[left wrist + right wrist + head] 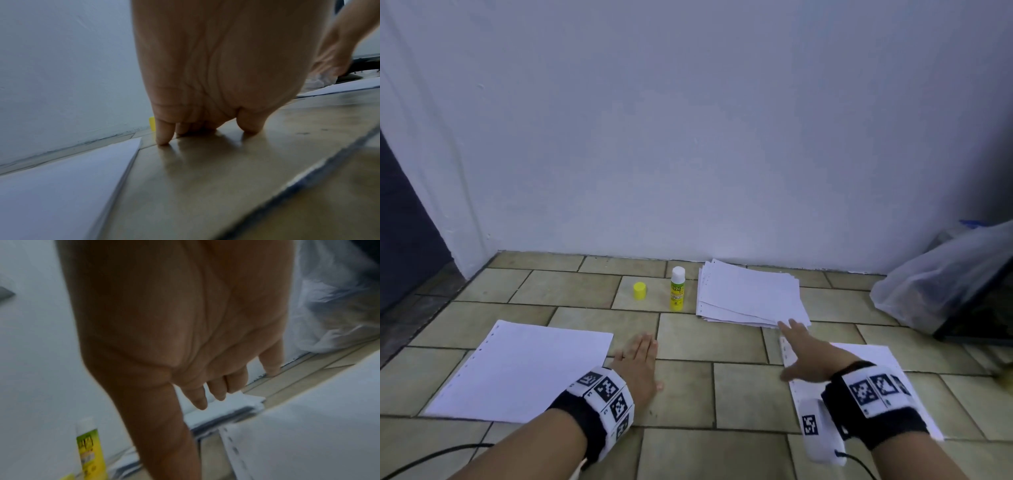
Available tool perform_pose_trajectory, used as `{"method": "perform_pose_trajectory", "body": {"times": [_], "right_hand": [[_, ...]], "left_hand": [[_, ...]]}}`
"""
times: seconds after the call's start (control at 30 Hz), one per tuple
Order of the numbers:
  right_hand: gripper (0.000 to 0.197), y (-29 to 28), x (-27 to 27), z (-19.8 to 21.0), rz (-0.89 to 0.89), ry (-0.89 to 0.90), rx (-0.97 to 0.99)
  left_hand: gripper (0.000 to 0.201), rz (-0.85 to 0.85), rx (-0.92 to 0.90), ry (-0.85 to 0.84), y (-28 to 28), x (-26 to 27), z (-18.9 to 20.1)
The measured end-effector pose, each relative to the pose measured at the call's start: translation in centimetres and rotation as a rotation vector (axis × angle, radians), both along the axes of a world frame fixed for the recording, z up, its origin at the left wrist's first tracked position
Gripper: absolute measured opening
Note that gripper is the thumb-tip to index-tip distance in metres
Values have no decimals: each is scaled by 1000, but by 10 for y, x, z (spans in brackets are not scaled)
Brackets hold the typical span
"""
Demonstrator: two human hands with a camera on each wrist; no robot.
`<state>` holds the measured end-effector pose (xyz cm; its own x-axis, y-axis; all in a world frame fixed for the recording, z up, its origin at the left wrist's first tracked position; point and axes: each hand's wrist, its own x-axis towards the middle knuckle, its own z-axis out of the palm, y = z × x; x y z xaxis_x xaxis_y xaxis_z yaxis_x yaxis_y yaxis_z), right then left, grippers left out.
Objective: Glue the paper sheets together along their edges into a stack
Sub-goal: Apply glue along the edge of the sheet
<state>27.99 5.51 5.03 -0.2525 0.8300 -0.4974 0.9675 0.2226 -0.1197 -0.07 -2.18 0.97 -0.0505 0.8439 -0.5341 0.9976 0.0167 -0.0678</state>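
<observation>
Taking the glue stick (pixel 677 289) as the landmark, the scene is lying out across the tiled floor (pixel 688 387) from left to right.

Well to the left of the glue stick and nearer the person, a flat sheaf of paper (pixel 524 370) is resting square on the floor; in the left wrist view its edge is showing several layers, so it is probably the stack being built. Just beside its right edge, the left hand (pixel 638 366) is lying palm down on bare tile, fingers (pixel 163 133) straight and together, gripping nothing. It is likely bracing the person while the other arm is stretching forward.

Just left of the glue stick the yellow cap (pixel 640 291) is standing apart, so the stick is standing upright and uncapped, ready for use.

Just right of the glue stick, a fanned pile of loose sheets (pixel 751 296) is sitting against the wall (pixel 688 120). The right hand (pixel 803 353) is reaching toward its near corner, fingers (pixel 216 391) extended and slightly spread, holding nothing; whether the tips are touching the paper I cannot tell. Beneath that wrist a single punched sheet (pixel 873 356) is lying.

Far right of the glue stick, a plastic bag (pixel 945 284) is slumping by the wall.
</observation>
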Motion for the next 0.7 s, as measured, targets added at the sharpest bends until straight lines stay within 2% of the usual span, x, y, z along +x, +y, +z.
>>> {"method": "perform_pose_trajectory", "body": {"times": [0.3,0.43,0.5,0.57,0.6,0.63,0.7], "right_hand": [[84,-31,5,-9,16,-60,-58],[83,-32,6,-11,31,-57,-45],[82,-33,8,-13,29,-52,-35],[82,-33,8,-15,20,-40,-27],[82,-33,8,-15,15,-35,-24],[82,-33,8,-16,8,-32,-22],[81,-33,8,-16,-4,-18,-14]], "left_hand": [[72,-66,73,-20,-3,-6,-1],[80,-89,79,-52,-5,-24,9],[90,12,149,-16,-6,-39,15],[108,236,236,66,-5,-55,20],[114,314,221,87,-6,-63,23],[110,339,172,85,-7,-72,28],[83,256,51,120,-13,-85,36]]}}
